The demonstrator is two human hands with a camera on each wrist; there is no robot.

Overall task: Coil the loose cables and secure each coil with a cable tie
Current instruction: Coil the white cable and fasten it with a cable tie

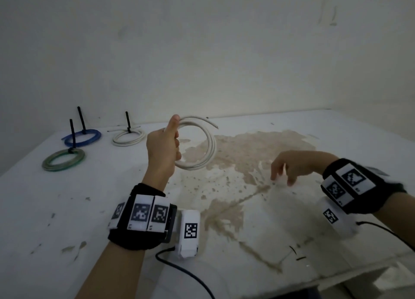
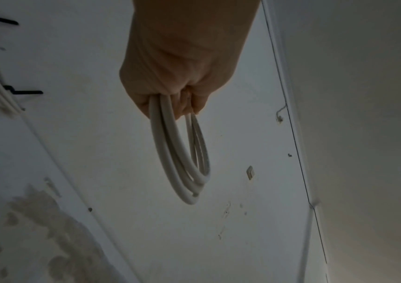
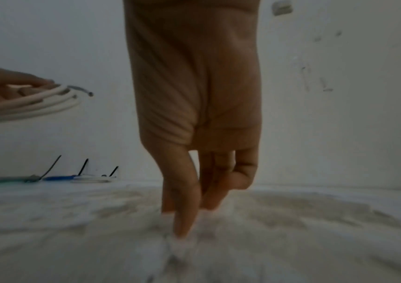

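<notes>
L hand (image 1: 162,147) round white cable coil (image 1: 203,146); R hand (image 1: 289,167) loose-fingered, holding nothing.

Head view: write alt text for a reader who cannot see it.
A person's left hand holds up a white cable coil, not yet tied, while the right hand reaches down to the stained white table. At the far left lie three coils, blue, green and white, each with a black tie.
</notes>
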